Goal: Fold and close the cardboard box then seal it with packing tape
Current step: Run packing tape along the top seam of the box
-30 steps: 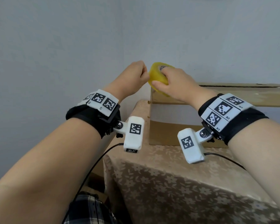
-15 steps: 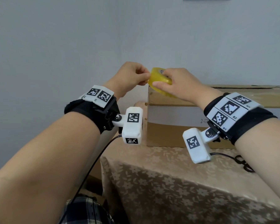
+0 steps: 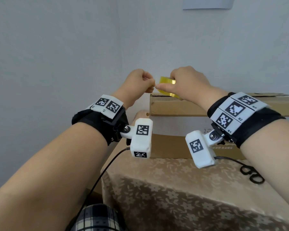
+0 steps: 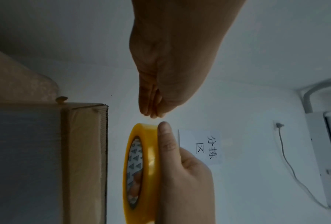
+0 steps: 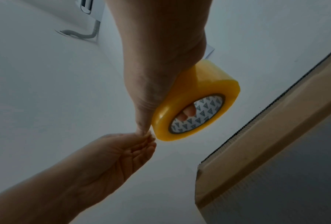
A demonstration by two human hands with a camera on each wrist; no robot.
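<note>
Both hands (image 3: 163, 84) have drawn slightly apart, right gripping tape roll (image 3: 167, 80).

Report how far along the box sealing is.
Done: the cardboard box on the table looks closed, its top flat. In hand: the right hand grips the yellow tape roll, and the left hand pinches at its edge, apparently at the tape end. Left: no fresh strip visibly laid; black scissors wait nearby.

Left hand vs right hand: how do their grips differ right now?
The right hand grips the tape roll, fingers through its core; the left hand holds no roll. The left hand's fingers are bunched at the roll's edge; whether they pinch tape is unclear. Both are raised near the cardboard box corner.
</note>
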